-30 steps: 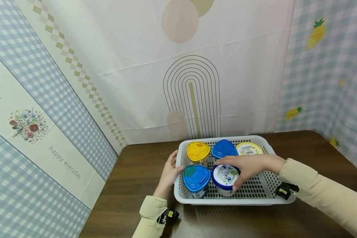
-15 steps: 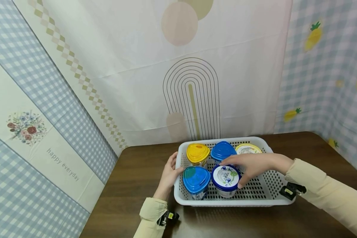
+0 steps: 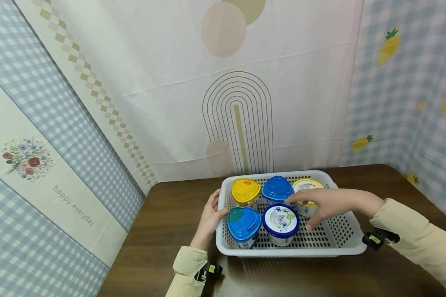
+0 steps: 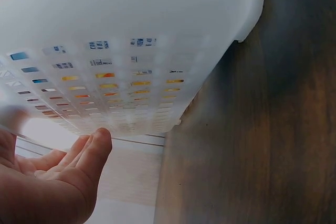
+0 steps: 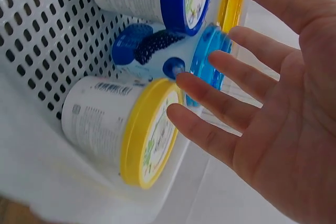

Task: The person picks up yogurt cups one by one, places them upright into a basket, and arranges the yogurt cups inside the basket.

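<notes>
A white plastic basket [image 3: 321, 251] holds several lidded tubs. My left hand [image 3: 209, 218] holds its left rim, thumb over the edge and fingers along the outer wall; in the left wrist view the fingers [image 4: 89, 158] lie beside the slotted side. My right hand [image 3: 332, 203] is over the right part of the basket with fingers spread, holding nothing. Just left of it stands a round tub with a dark blue rim and white lid [image 3: 281, 219]. Behind its fingers is a yellow-rimmed round tub [image 5: 134, 135]. Triangular blue-lidded tubs [image 3: 244, 223] and a yellow-lidded tub [image 3: 245, 189] stand upright at the left.
The basket rests on a dark brown wooden table [image 3: 163, 231]. A printed cloth [image 3: 163, 103] hangs behind the table, and blue checked cloth [image 3: 386, 103] hangs at the right. At the basket's right end, its perforated floor [image 3: 321, 235] shows.
My right hand has drawn away from the dark blue-rimmed tub, moving right with its fingers opening. The tub stands in place. My left hand stays at the basket's rim.
</notes>
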`<state>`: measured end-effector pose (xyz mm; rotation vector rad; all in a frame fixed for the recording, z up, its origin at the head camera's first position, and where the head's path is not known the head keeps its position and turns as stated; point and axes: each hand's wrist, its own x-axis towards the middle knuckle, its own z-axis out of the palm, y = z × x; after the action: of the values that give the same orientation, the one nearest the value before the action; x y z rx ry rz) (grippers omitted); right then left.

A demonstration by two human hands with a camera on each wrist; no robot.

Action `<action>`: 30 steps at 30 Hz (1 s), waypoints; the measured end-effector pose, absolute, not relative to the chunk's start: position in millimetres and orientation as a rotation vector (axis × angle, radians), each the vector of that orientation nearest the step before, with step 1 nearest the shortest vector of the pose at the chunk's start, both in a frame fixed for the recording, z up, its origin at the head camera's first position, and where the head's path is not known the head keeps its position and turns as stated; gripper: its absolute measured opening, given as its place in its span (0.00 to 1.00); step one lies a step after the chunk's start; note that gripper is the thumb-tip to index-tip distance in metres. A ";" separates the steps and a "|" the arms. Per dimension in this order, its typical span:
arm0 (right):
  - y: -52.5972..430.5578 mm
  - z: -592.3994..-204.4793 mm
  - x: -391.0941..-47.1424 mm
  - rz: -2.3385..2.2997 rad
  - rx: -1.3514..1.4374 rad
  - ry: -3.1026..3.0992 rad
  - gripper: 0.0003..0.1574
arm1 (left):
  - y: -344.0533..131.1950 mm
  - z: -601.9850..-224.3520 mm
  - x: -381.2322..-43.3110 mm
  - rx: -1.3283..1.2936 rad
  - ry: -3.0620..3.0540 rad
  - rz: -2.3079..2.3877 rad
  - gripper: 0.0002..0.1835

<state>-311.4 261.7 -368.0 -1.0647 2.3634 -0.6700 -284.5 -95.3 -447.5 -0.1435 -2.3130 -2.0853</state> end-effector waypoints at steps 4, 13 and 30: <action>272.6 -367.4 -308.9 -0.696 -1.004 2.402 0.49 | -96.6 -451.1 -287.6 -0.148 -2.322 -2.077 0.39; 301.6 -367.7 -302.8 -0.739 -0.971 2.583 0.54 | -104.0 -477.0 -303.8 -0.123 -2.293 -2.073 0.40; 359.7 -373.0 -290.1 -0.801 -0.856 2.892 0.45 | -102.1 -480.8 -302.9 -0.118 -2.333 -2.017 0.39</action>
<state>-290.1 359.7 -373.0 -0.8563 2.8919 -0.8011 -302.9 -102.1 -480.8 -0.1182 -2.3330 -2.0167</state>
